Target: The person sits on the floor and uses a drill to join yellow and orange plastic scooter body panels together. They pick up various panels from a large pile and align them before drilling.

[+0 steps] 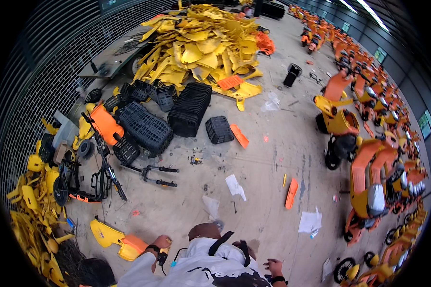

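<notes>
The left hand [161, 242] sat low in the head view, fingers curled around a small dark tool whose kind could not be made out, touching the edge of a yellow-and-orange plastic panel [117, 240] lying on the concrete floor [268, 158]. The right hand [274, 266] hung near the bottom edge with its fingers loosely bent and nothing in them; its lower part was cut off by the frame. The person's own white top hid the floor between the two hands.

Just beyond lay scraps of white paper [235, 185] and an orange strip [291, 193]. To the left stood a stripped black bike frame [96, 174], with a loose fork [154, 175] beside it. Further out, black mesh baskets [146, 126] lay tipped on their sides, and a long nested stack of baskets [190, 108] rested next to them; a single basket [219, 129] sat apart. Whether any held something could not be told.

Behind them rose a big heap of yellow panels [203, 45]. Along the right ran a row of orange and yellow bikes [373, 177], bent and blurred toward the rim.
</notes>
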`<state>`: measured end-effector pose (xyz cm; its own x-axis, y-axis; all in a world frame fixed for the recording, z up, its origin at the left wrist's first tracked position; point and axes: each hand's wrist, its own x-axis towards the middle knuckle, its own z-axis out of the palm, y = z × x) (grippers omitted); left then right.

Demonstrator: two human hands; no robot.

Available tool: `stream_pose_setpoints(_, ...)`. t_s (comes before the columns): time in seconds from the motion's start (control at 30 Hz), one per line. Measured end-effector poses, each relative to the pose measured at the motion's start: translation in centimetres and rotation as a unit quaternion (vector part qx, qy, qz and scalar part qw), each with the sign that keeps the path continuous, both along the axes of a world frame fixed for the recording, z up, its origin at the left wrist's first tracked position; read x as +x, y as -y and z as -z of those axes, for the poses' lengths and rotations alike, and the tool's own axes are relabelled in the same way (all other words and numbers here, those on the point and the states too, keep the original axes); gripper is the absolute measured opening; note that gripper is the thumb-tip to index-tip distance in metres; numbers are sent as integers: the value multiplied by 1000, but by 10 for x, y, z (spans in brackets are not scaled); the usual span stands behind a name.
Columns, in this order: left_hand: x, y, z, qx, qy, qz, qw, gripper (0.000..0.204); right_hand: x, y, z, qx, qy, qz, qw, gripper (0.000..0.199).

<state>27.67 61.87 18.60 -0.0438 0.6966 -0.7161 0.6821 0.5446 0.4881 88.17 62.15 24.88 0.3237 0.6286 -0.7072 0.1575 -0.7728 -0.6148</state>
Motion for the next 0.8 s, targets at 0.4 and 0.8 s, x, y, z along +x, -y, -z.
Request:
stream_pose_setpoints(0.4, 145, -407, -67, 110, 38, -11, 993, 25, 125, -291, 51, 114, 328, -190, 919, 22)
stream_pose_setpoints(0.8, 254, -647, -40, 20, 84, -19, 996, 31, 240, -710, 56, 7, 137, -110, 984, 28)
